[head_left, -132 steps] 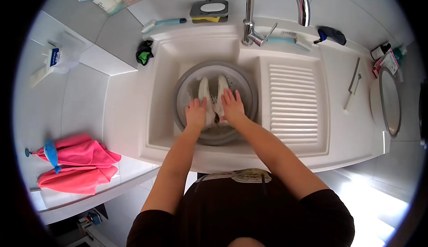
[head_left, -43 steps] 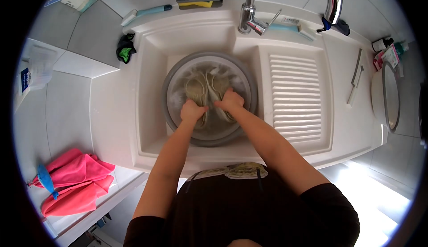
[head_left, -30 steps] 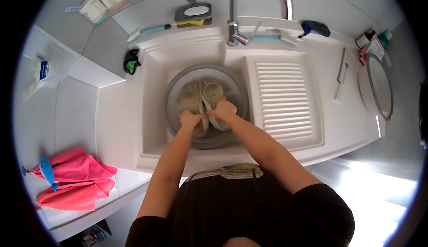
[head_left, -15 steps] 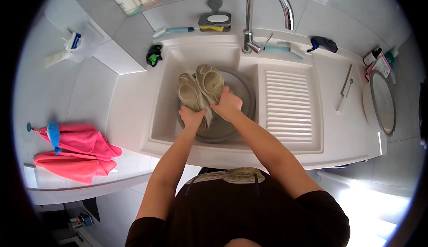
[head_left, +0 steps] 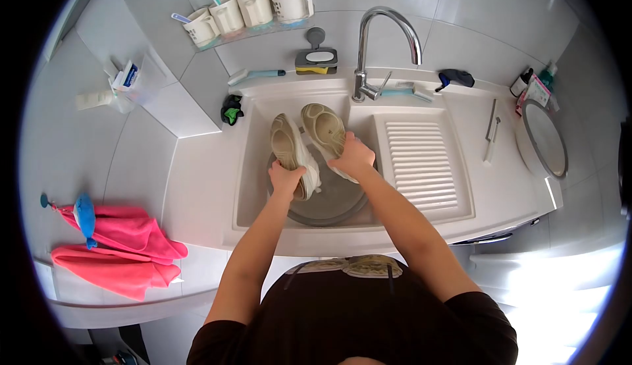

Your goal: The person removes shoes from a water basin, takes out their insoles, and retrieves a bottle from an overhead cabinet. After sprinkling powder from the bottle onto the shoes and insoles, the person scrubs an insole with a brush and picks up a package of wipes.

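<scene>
2 wht shoes [head_left: 285,142] w/ tan soles up, over basin [head_left: 334,202].

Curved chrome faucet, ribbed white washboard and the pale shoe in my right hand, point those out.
Curved chrome faucet [head_left: 359,85]: head view, base body.
Ribbed white washboard [head_left: 421,164]: head view, middle ribs.
Pale shoe [head_left: 320,119]: head view, end beyond the fingers.

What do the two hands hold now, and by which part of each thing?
The left hand holds one shoe, the right hand the other shoe, each by its near half.

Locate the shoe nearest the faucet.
Near the head view's middle, that shoe is in the right hand, between the other shoe and the ridged washboard.
</scene>
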### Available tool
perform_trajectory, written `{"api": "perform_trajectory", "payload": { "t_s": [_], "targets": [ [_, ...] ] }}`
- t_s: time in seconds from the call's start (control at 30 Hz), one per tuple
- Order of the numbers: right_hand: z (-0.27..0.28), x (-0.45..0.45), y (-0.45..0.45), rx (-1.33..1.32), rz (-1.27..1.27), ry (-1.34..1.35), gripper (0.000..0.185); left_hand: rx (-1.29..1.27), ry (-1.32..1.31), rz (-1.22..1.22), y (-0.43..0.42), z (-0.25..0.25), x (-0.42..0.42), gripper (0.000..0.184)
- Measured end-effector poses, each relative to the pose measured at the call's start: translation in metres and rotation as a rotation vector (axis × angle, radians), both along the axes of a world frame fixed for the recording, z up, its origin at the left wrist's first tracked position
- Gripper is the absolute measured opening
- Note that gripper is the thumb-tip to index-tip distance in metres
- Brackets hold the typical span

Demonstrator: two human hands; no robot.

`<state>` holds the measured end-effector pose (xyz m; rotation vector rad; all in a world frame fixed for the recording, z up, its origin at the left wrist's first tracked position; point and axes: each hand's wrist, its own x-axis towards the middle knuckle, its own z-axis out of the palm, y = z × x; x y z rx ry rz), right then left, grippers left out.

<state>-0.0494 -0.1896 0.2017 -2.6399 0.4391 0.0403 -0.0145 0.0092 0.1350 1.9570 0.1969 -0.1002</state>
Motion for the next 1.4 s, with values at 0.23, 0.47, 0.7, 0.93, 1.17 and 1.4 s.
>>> {"api": "perform_trajectory", "payload": {
  "t_s": [0.23, 0.47, 0.7, 0.93, 1.17, 1.4],
  "targets": [
    [-0.051, 0.001, -0.057, 1.184, 0.006, -0.028, 0.069, -0.696, 0.313, 0.086, 0.027, 0.021, -0.009, 0.074],
    [-0.055, -0.042, -0.141, 1.670, -0.149, -0.038, 0.081, -1.007, 0.299, -0.255, -0.013, 0.018, -0.030, 0.055],
    [-0.058, -0.095, -0.249, 1.769, -0.105, -0.075, 0.041, -1.263, 0.604, -0.361, -0.158, -0.015, -0.053, 0.048],
    [-0.108, -0.107, -0.308, 1.296, -0.337, -0.093, 0.040, -1.210, 0.697, -0.230, -0.253, -0.041, -0.070, 0.043],
    [-0.123, -0.115, -0.321, 0.271, -0.308, -0.289, 0.028, -0.479, 0.554, -0.381, -0.263, -0.041, -0.050, 0.031],
    [-0.017, -0.114, -0.268, 0.409, -0.327, -0.747, 0.019, 0.029, 0.047, -0.463, -0.204, -0.046, -0.053, 0.036]
  ]
}}
